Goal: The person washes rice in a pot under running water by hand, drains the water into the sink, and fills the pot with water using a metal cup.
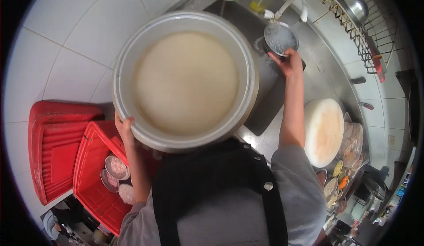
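Observation:
A wide metal pot [120,80] full of cloudy, whitish liquid [185,82] takes up the middle of the view. At its lower-left rim, my left hand [125,126] grips the edge with the thumb on top; the other fingers are partly hidden. My right hand [289,62] reaches over the sink and holds a small metal bowl [281,38] by its near edge. The bowl is below the white faucet [287,9], with clear, bubbly water in it.
A red crate [95,175] at left holds bowls of pink food [117,166], near a red lid [57,153]. A round white cutting board [324,131] stands right of the steel sink [229,9]. A wire rack [375,34] hangs on the wall, holding a metal pan [351,3].

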The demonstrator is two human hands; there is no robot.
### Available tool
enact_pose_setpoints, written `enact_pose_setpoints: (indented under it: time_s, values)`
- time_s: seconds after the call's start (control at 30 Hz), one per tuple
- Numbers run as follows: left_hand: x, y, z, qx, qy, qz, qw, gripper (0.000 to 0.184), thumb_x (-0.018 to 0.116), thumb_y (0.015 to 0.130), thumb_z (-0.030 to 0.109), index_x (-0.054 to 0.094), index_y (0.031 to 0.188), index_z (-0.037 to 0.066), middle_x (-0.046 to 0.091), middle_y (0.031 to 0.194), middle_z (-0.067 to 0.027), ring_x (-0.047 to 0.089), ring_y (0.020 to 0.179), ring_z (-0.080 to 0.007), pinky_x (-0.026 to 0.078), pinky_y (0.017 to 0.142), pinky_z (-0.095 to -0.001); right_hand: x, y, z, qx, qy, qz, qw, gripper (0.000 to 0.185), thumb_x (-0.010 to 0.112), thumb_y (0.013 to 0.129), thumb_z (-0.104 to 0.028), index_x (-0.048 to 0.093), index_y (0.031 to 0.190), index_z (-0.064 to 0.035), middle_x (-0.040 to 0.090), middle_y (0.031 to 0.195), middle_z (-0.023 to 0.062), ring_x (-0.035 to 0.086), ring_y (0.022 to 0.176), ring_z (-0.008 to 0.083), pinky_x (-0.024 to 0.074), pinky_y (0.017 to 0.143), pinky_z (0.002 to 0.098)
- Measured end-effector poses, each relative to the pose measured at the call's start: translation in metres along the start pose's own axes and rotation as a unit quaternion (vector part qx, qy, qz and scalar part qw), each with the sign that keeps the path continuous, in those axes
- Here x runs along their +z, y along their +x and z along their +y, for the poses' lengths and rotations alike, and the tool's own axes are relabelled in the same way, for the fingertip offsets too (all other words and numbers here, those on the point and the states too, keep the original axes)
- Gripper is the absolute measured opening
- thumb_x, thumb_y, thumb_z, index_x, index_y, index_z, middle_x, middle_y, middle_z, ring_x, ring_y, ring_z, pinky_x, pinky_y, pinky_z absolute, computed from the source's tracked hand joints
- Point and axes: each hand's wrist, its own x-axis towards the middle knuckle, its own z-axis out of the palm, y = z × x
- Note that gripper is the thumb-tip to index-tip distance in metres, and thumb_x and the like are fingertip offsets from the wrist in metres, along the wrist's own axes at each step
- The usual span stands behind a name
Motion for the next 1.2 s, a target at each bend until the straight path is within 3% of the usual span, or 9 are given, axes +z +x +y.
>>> enact_pose_setpoints:
  time_s: [0.27, 0.47, 0.63, 0.67, 0.77, 1.0, 1.07, 1.1, 1.2]
  values:
    - [0.004, -0.003, 0.006, -0.010, -0.010, -0.006, 1.000, 0.054, 0.055, 0.066, 0.013, 0.046, 0.116, -0.003, 0.053, 0.097, -0.0104, 0.054, 0.083, -0.0195, 0.046, 0.076, -0.0305, 0.093, -0.086, 0.028, -0.267, -0.334, -0.153, 0.891, 0.069, 0.060, 0.066, 0.003, 0.044, 0.131, -0.0157, 0.051, 0.116, 0.0050, 0.050, 0.098, 0.0195, 0.0465, 0.073, 0.0284]
    - [0.004, -0.003, 0.004, -0.003, -0.007, 0.005, 1.000, 0.057, 0.056, 0.065, 0.013, 0.045, 0.119, -0.004, 0.054, 0.099, -0.0117, 0.055, 0.084, -0.0211, 0.046, 0.077, -0.0318, 0.111, -0.116, 0.080, -0.392, -0.517, -0.188, 0.738, 0.067, 0.067, 0.062, 0.002, 0.054, 0.124, -0.0190, 0.045, 0.121, 0.0102, 0.046, 0.102, 0.0250, 0.0476, 0.079, 0.0310]
    - [-0.004, 0.000, -0.005, -0.011, -0.003, -0.007, 1.000, 0.060, 0.055, 0.066, 0.014, 0.044, 0.123, -0.003, 0.054, 0.104, -0.0129, 0.055, 0.091, -0.0229, 0.046, 0.081, -0.0331, 0.126, -0.116, 0.042, -0.717, -0.605, -0.219, 0.267, 0.057, 0.076, 0.065, -0.008, 0.061, 0.117, -0.0254, 0.047, 0.114, 0.0069, 0.047, 0.105, 0.0235, 0.0482, 0.081, 0.0335]
    - [-0.006, 0.000, -0.006, -0.014, 0.003, -0.001, 1.000, 0.060, 0.055, 0.066, 0.014, 0.044, 0.123, -0.003, 0.054, 0.104, -0.0129, 0.055, 0.091, -0.0228, 0.046, 0.081, -0.0330, 0.144, -0.126, 0.012, -0.627, -0.623, -0.172, 0.435, 0.056, 0.076, 0.065, -0.012, 0.062, 0.117, -0.0274, 0.047, 0.118, 0.0058, 0.046, 0.110, 0.0243, 0.0474, 0.087, 0.0354]
    - [-0.007, 0.000, -0.008, -0.019, 0.010, 0.010, 1.000, 0.060, 0.056, 0.066, 0.014, 0.044, 0.123, -0.003, 0.053, 0.105, -0.0129, 0.055, 0.092, -0.0223, 0.045, 0.081, -0.0326, 0.151, -0.089, -0.080, -0.821, -0.528, 0.070, 0.207, 0.056, 0.072, 0.077, -0.030, 0.053, 0.128, -0.0182, 0.042, 0.129, 0.0106, 0.039, 0.122, 0.0307, 0.0355, 0.102, 0.0491]
    - [-0.011, 0.000, -0.009, -0.016, 0.017, 0.004, 1.000, 0.060, 0.055, 0.066, 0.014, 0.043, 0.123, -0.002, 0.053, 0.106, -0.0131, 0.054, 0.093, -0.0227, 0.045, 0.081, -0.0329, 0.163, -0.035, -0.178, -0.725, -0.586, 0.215, 0.292, 0.043, 0.068, 0.081, -0.033, 0.059, 0.118, -0.0139, 0.041, 0.133, 0.0181, 0.039, 0.122, 0.0393, 0.0357, 0.098, 0.0502]
    - [-0.016, 0.001, -0.014, -0.014, 0.032, 0.012, 0.999, 0.060, 0.055, 0.066, 0.015, 0.043, 0.123, -0.002, 0.053, 0.105, -0.0130, 0.055, 0.093, -0.0229, 0.046, 0.080, -0.0334, 0.158, -0.025, -0.174, -0.608, -0.713, 0.265, 0.226, 0.042, 0.071, 0.079, -0.029, 0.061, 0.116, -0.0113, 0.041, 0.132, 0.0197, 0.037, 0.122, 0.0398, 0.0393, 0.095, 0.0477]
    - [-0.015, 0.000, -0.014, -0.019, 0.037, 0.014, 0.999, 0.060, 0.055, 0.066, 0.015, 0.043, 0.123, -0.002, 0.053, 0.105, -0.0130, 0.055, 0.093, -0.0229, 0.046, 0.080, -0.0334, 0.157, -0.012, -0.160, -0.758, -0.589, 0.268, 0.082, 0.036, 0.070, 0.080, -0.026, 0.062, 0.111, -0.0081, 0.048, 0.125, 0.0202, 0.044, 0.116, 0.0396, 0.0424, 0.089, 0.0485]
    - [-0.008, -0.003, -0.006, -0.037, 0.019, 0.005, 0.999, 0.061, 0.054, 0.066, 0.016, 0.043, 0.123, -0.002, 0.053, 0.105, -0.0132, 0.055, 0.092, -0.0231, 0.047, 0.079, -0.0342, 0.160, -0.011, -0.087, -0.756, -0.599, -0.002, 0.265, 0.022, 0.064, 0.081, -0.019, 0.062, 0.098, -0.0040, 0.058, 0.106, 0.0177, 0.054, 0.100, 0.0363, 0.0455, 0.084, 0.0461]
